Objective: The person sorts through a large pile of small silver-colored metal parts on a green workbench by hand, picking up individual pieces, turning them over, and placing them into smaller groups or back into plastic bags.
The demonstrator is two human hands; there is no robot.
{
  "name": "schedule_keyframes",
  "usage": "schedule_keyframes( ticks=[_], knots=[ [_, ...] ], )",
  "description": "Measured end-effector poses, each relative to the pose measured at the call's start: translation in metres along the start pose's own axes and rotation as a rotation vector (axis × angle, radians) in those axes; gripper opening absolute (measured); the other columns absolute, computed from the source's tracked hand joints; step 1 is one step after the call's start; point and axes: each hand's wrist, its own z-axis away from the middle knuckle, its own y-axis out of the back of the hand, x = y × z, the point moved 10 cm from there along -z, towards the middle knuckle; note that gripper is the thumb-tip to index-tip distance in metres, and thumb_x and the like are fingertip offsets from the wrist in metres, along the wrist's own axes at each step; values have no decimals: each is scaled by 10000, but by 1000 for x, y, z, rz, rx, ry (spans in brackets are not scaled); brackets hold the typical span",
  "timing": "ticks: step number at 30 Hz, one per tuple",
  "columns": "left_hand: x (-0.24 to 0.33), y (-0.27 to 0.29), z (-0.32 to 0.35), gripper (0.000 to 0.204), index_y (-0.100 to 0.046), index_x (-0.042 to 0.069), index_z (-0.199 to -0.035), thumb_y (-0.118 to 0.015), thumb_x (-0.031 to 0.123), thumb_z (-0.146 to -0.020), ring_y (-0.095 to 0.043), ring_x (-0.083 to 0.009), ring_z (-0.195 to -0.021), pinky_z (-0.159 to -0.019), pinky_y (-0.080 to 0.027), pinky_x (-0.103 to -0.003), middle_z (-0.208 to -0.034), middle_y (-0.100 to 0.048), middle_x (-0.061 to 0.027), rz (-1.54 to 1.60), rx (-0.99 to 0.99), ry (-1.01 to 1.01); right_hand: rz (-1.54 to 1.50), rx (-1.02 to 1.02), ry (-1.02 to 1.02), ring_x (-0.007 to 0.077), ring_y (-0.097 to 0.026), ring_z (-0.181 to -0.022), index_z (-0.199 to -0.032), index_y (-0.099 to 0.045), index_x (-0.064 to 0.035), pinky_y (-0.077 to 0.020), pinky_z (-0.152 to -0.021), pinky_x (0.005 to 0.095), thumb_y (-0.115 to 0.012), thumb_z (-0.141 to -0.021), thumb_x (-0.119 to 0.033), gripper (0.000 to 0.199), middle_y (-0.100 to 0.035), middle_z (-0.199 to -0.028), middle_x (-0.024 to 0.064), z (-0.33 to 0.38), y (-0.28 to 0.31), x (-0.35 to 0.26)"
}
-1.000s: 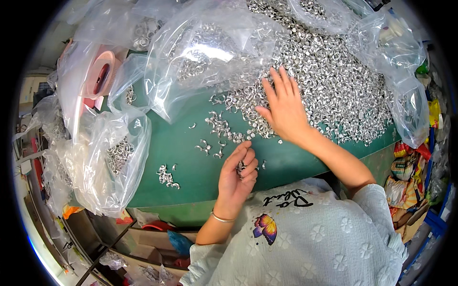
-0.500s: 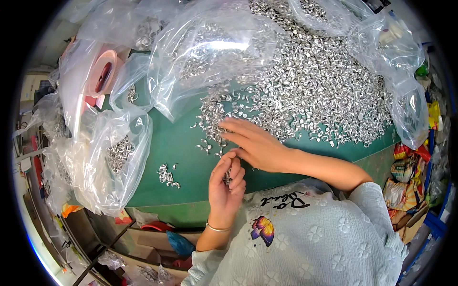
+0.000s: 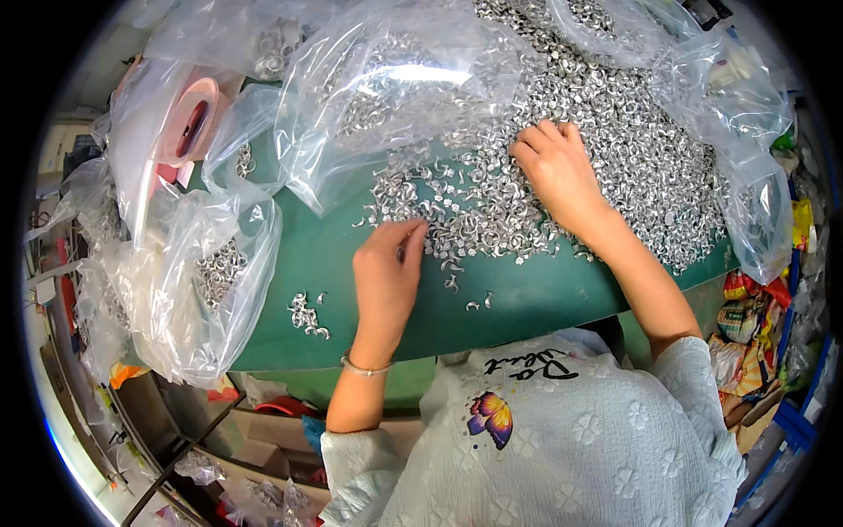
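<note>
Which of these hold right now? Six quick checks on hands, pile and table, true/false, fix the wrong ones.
1. The right hand is at the metal pile. True.
2. The small cluster lies left of the left hand. True.
3. The two hands touch each other. False: they are apart.
4. A clear bag farther left has metal pieces in it. True.
5. The small cluster sits on top of the pile. False: it lies apart from it, on the table.
6. The table is white. False: it is green.
</note>
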Motion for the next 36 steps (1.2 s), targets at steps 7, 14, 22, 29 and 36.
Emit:
schedule_keyframes(
  ticks=[7, 14, 22, 29, 36],
  knots=[
    [26, -53, -5, 150, -692, 71, -976, -649, 133, -847, -584, -327, -620, -544, -455, -410, -755, -571, -105, -374, -211, -190, -75, -9, -37, 235, -542, -899, -833, -628, -50, -392, -815, 365, -641, -725, -46, 109, -583, -872, 64, -7, 1, 10],
    [17, -39, 9, 135, -691, 76, -972, -646, 116, -851, -567, -302, -588, -524, -442, -388, -745, -561, -102, -395, -139, -165, -134, 6, -51, 228, -535, -914, -855, -627, -37, -374, -811, 360, -645, -739, -16, 119, -589, -884, 77, 2, 5, 10],
    [27, -18, 10, 186, -691, 78, -1015, -660, 56, -833, -502, -262, -532, -516, -412, -364, -700, -520, -91, -280, -3, -143, -249, -81, -12, 239, -541, -928, -883, -622, -29, -374, -850, 369, -613, -760, 19, 132, -610, -858, 84, 1, -3, 10],
    [34, -56, 10, 191, -691, 71, -1002, -688, 139, -823, -562, -280, -557, -507, -439, -373, -738, -545, -91, -332, -146, -193, -636, -2, -365, 232, -584, -777, -1002, -641, -4, -458, -746, 337, -605, -818, 38, 192, -601, -827, 93, 16, 19, 51],
    [19, -40, 15, 141, -683, 40, -935, -702, 71, -799, -537, -247, -536, -502, -421, -347, -721, -557, -92, -258, -78, -138, -1580, -53, -728, 105, -567, -820, -1187, -603, 12, -480, -752, 221, -562, -895, 1, 296, -614, -1036, 66, 49, -18, 69]
  ],
)
